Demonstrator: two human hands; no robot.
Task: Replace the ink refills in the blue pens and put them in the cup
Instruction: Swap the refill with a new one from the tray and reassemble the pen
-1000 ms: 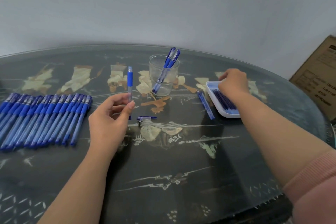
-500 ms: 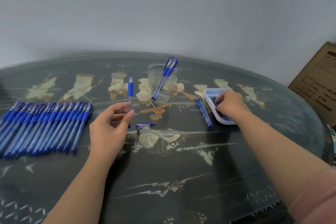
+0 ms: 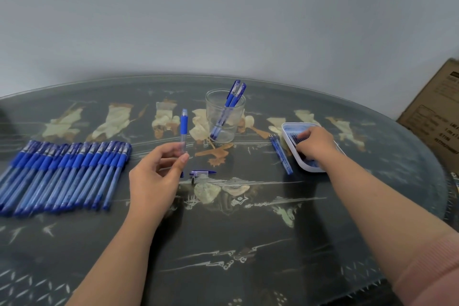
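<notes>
Barrel point(image 3: 184, 129) upright in left grip point(image 3: 154, 179); right grip point(image 3: 315, 147) in tray point(image 3: 306, 167).

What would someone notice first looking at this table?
The row of blue pens lying side by side at the left. Then the left hand holding one pen upright near the centre, with the glass cup behind it holding two pens. At right, the right hand reaches into a white tray.

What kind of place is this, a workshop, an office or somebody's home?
Probably a room in a home rather than a workshop: the blue pens lie on an ornate dark table decorated with pale figures, close to a plain grey wall, and a cardboard box shows past its right edge.
</notes>
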